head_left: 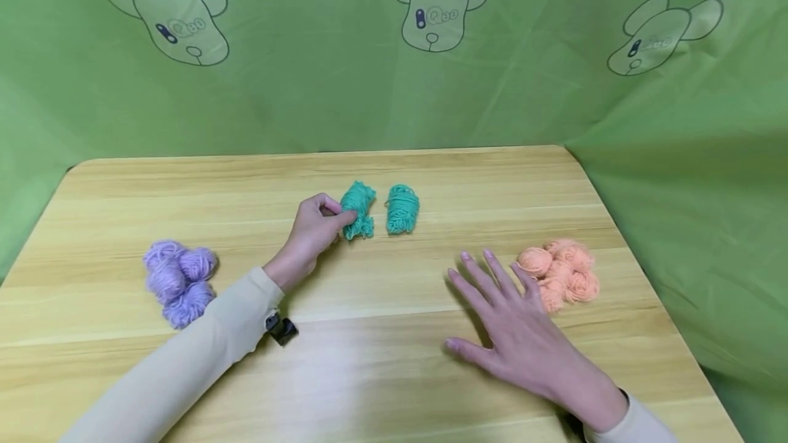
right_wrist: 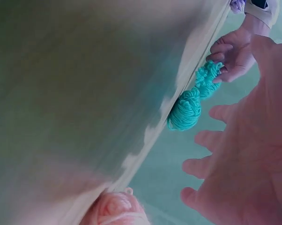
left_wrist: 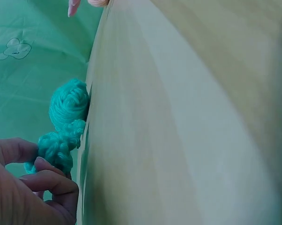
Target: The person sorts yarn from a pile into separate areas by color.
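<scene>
My left hand (head_left: 314, 227) pinches a teal yarn skein (head_left: 358, 205) between thumb and fingers near the middle of the table; a loose bunch of strands sticks out at its lower end. Just right of it lies a second teal skein (head_left: 403, 209), neatly wound, with a small gap between the two. In the left wrist view the thumb and fingertips press on the held teal skein (left_wrist: 56, 151). My right hand (head_left: 517, 330) is spread with straight fingers, palm down, holding nothing. Its little finger side is close to the peach yarn balls (head_left: 572, 269), partly covering them in the head view.
Several purple yarn balls (head_left: 178, 279) sit in a cluster at the left, beside the left forearm. The wooden table (head_left: 345, 374) has its far edge against a green curtain (head_left: 332, 87) printed with mouse-like heads, and the curtain also closes the right side.
</scene>
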Demonstrator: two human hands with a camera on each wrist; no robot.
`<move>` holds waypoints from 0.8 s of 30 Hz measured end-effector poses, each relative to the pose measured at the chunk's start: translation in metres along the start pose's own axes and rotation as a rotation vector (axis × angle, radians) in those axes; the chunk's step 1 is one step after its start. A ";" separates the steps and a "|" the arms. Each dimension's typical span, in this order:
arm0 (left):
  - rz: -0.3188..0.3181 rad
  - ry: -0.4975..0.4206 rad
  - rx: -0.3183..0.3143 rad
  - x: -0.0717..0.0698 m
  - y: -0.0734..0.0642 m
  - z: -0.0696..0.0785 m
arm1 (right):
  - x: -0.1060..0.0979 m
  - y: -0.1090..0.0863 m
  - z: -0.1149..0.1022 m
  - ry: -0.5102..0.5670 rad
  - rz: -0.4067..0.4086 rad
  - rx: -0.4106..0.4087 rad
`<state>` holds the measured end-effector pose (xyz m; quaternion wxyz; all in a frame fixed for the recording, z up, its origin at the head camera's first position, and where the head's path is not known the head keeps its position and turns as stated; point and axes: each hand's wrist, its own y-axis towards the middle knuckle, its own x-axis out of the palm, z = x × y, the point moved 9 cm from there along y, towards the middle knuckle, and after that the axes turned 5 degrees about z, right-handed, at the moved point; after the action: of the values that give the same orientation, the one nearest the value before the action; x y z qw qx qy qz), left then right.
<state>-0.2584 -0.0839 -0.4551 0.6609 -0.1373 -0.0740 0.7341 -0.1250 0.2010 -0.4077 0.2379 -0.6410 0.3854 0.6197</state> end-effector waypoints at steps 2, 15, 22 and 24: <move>-0.005 -0.002 -0.014 -0.001 0.000 -0.001 | -0.001 0.000 0.001 0.010 -0.006 0.012; -0.087 -0.008 -0.053 0.006 -0.002 -0.005 | -0.010 -0.002 0.010 0.061 0.002 0.074; -0.084 0.095 0.045 -0.007 -0.028 0.008 | -0.013 -0.004 0.014 0.111 0.017 0.132; -0.082 0.140 0.101 -0.013 -0.041 0.015 | -0.013 -0.004 0.014 0.117 0.029 0.137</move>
<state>-0.2228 -0.0909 -0.4272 0.7001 -0.1518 0.0039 0.6977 -0.1295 0.2172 -0.3972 0.2493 -0.6527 0.4495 0.5566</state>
